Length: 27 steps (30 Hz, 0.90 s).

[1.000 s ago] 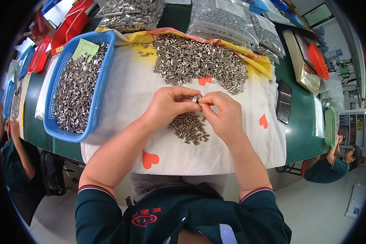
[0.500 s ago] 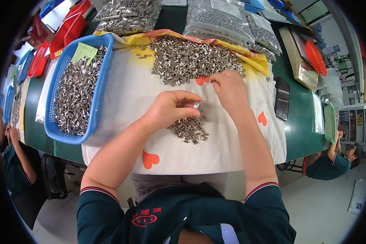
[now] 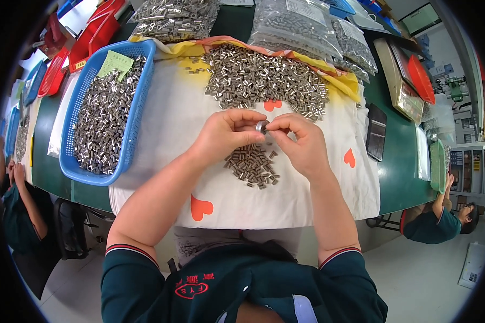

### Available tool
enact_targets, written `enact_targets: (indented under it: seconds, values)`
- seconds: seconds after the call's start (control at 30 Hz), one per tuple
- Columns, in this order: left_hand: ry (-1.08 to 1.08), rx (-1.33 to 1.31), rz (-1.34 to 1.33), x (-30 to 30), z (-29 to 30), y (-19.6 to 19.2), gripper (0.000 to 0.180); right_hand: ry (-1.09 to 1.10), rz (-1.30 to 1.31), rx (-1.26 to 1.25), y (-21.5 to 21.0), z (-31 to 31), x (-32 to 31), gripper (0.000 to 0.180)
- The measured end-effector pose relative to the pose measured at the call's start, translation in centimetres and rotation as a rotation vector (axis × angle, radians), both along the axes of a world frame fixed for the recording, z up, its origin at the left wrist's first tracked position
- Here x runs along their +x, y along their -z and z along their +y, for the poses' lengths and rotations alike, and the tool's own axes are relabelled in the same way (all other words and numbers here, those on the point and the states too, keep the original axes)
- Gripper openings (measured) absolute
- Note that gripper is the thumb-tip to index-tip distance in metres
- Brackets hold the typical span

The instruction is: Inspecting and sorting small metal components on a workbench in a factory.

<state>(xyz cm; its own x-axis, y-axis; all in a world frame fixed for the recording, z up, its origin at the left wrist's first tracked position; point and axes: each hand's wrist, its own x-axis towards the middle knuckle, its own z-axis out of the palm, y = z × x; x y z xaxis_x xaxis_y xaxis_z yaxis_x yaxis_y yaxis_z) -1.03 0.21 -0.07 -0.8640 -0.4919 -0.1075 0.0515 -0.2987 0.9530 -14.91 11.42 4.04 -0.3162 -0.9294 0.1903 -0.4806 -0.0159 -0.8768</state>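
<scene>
Standing right by the bench here: the person's left hand [image 3: 226,134] and right hand [image 3: 302,144] are up close together over a white cloth with orange hearts [image 3: 199,207], fingertips meeting around one small silver metal sleeve [image 3: 261,127]. Both hands look pinched tight on that little piece, thumb and forefinger from each side, so it's held just above the cloth between them. Can't make out any finer detail on it, way too tiny.

Right under the hands is a small heap of short shiny metal tubes [image 3: 251,166], and farther back on the cloth there's a much bigger spread-out pile of the same tubes [image 3: 264,81]. Off to the person's left sits a blue plastic basket [image 3: 137,107], long and packed with more metal bits, a green paper slip [image 3: 115,63] lying at its far end. Clear plastic bags of parts [image 3: 302,27] are stacked along the back of the green table [image 3: 399,177], with red trays [image 3: 91,37] off in the far left corner
</scene>
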Motion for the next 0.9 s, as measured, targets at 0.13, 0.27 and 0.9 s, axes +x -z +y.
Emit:
enact_targets:
  seconds: [0.13, 0.27, 0.9]
  values:
    - [-0.023, -0.028, 0.015, -0.1, 0.3, 0.0, 0.032, 0.008, 0.076, -0.002, -0.1, 0.2, 0.3, 0.01]
    - [-0.042, -0.041, -0.056, -0.2, 0.7, -0.3, 0.031, 0.071, 0.363, -0.049, 0.4, 0.3, 1.1, 0.007]
    - [0.185, -0.243, -0.144, 0.3, 1.0, -0.7, 0.031, 0.234, 0.575, 0.203, 1.1, -0.6, -5.2, 0.011]
